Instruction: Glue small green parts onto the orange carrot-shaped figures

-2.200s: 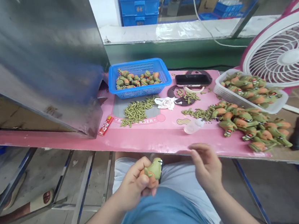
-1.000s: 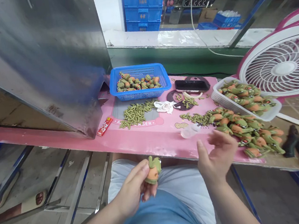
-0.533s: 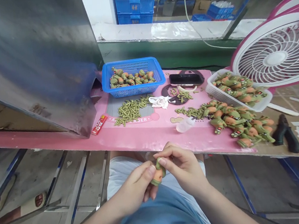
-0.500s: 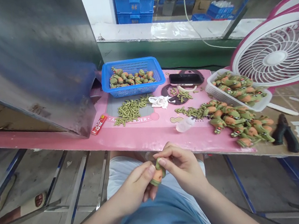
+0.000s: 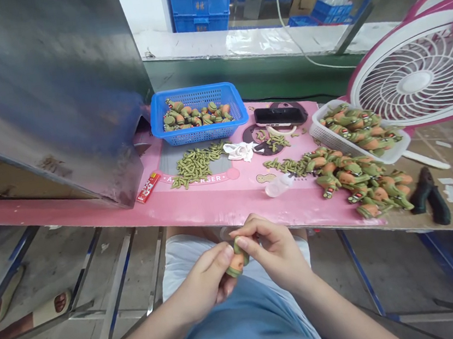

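Observation:
Over my lap, just off the table's front edge, both hands hold a small green and orange toy figure [image 5: 236,266]. My left hand [image 5: 205,275] is closed around its orange body, thumb on top. With thumb and forefinger, my right hand [image 5: 277,251] pinches the green upper part; whether a separate small piece sits there is hidden by the fingers. On the table ahead lie a heap of small curved green pieces [image 5: 193,165] and a clear squeeze bottle [image 5: 278,185]. More such figures [image 5: 347,176] are piled to the right.
A blue basket [image 5: 201,134] with figures stands at the back, a white basket [image 5: 398,154] of figures at the right. Near them are a phone [image 5: 280,115], a white cloth [image 5: 241,151], black-handled pliers [image 5: 430,196] and a fan [image 5: 414,82]. A metal housing [image 5: 56,97] blocks the left. A person's foot [image 5: 59,301] shows below.
The view has shifted slightly. Both hands keep their grip on the toy figure, which is turned or tilted a little; nothing was let go or picked up.

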Demonstrator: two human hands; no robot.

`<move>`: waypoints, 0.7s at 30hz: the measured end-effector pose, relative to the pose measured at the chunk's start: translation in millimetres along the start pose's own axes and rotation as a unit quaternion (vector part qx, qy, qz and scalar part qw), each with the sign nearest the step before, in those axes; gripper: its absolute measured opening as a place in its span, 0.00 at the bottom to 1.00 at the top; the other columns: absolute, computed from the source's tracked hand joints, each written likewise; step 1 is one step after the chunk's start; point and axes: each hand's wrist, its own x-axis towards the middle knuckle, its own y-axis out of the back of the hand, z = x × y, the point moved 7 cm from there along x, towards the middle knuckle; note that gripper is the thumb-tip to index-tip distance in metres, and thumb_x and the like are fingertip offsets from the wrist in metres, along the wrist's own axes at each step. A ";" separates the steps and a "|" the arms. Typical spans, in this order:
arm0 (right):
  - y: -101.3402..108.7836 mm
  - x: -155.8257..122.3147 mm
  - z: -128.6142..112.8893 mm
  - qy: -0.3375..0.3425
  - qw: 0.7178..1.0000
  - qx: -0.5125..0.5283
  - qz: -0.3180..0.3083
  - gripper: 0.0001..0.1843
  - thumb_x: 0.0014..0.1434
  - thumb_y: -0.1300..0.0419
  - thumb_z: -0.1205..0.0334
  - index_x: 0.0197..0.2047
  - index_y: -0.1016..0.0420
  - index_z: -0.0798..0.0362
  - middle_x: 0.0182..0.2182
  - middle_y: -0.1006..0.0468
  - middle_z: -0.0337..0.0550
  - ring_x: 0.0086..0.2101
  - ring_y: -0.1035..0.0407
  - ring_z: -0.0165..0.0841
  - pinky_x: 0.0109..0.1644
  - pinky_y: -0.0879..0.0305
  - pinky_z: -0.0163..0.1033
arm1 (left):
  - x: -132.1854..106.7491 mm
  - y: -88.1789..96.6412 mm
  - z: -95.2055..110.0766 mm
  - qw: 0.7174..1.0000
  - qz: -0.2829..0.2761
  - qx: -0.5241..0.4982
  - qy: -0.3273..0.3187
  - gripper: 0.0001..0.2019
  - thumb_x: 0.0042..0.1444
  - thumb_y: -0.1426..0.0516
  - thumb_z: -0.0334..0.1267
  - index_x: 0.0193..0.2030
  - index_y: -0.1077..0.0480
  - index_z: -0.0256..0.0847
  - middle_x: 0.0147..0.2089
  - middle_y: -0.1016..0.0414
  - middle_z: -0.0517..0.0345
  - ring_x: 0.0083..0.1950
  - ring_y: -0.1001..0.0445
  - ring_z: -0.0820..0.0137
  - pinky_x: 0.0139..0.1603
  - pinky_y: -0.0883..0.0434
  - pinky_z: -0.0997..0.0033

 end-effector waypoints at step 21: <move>8.5 -16.4 -43.0 0.149 0.974 -0.169 -0.009 0.08 0.56 0.42 0.73 0.37 0.27 0.53 0.26 0.30 0.39 0.27 0.36 0.30 0.30 0.39 0.35 | -24.6 9.3 48.4 0.868 0.163 0.440 -0.164 0.09 0.55 0.49 0.46 0.32 0.41 0.43 0.24 0.35 0.64 0.21 0.39 0.71 0.23 0.43 0.74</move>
